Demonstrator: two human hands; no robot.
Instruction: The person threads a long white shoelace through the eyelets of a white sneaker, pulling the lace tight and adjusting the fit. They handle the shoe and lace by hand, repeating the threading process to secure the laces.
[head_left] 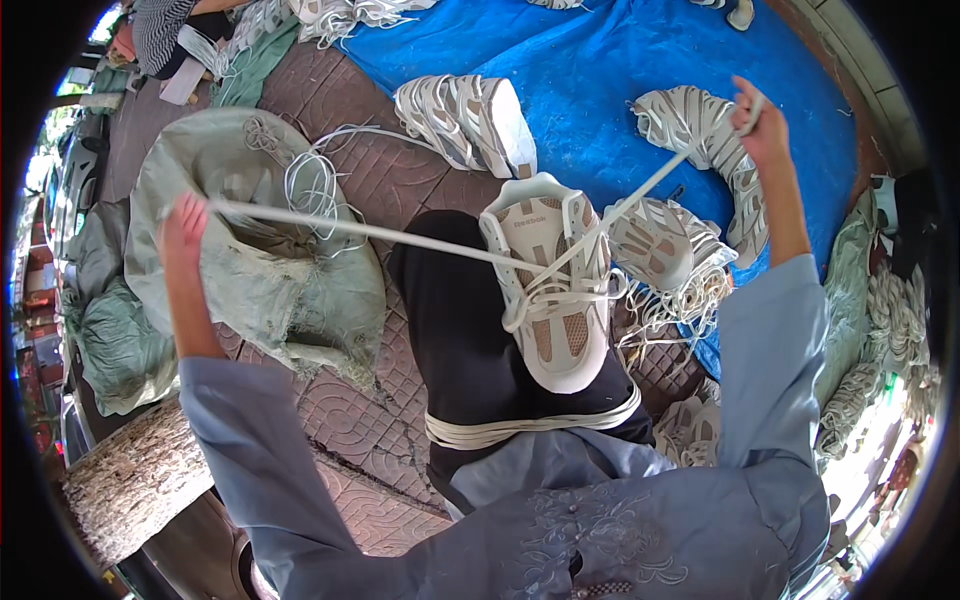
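A cream and tan sneaker (566, 345) rests on my black-trousered thigh, its toe toward me and its tongue facing up. A pale flat shoelace (380, 229) runs through its lower eyelets, and both ends are pulled out wide and taut. My left hand (184, 232), slightly blurred, is closed round one end, out to the left above a sack. Up at the right, my right hand (762, 125) grips the other end, the lace wrapped about the fingers and the index finger pointing up. A bundle of spare laces (535, 430) lies across my lap.
A grey-green sack (255, 230) with tangled white cord lies at the left. Several sneakers stand in rows (465, 120) on and beside a blue tarp (590, 80). Loose laces (690, 305) pile up right of my knee. A log (130, 485) lies at lower left; another person (165, 35) sits far left.
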